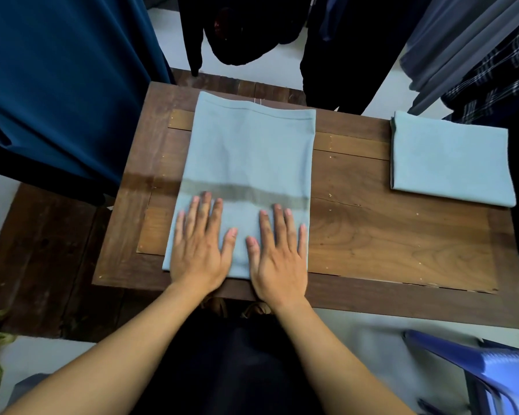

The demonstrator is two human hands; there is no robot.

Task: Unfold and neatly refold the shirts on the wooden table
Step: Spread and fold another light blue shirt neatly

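Wood fills the middle of the room: a dark table (pixel 387 235) with a lighter inset top stands among hanging clothes. On it a light blue shirt (pixel 249 151) lies folded into a long panel, its near end under both hands and its hemmed far end stretching away ahead of the fingertips. The left hand (pixel 200 244) and right hand (pixel 277 250) lie side by side, palms down, fingers straight and spread, pressing flat on the cloth; neither grips anything. A greyish band crosses the shirt just beyond the fingertips. Well off to the right of the right hand, toward the far corner, a second blue shirt (pixel 450 160) sits folded into a compact rectangle. Left of the left hand hangs deep blue fabric (pixel 57 85); beyond the fingertips hang dark garments (pixel 246 31), and far to the right a plaid one (pixel 498 79). Beside the right forearm stands a blue plastic chair (pixel 498 369).
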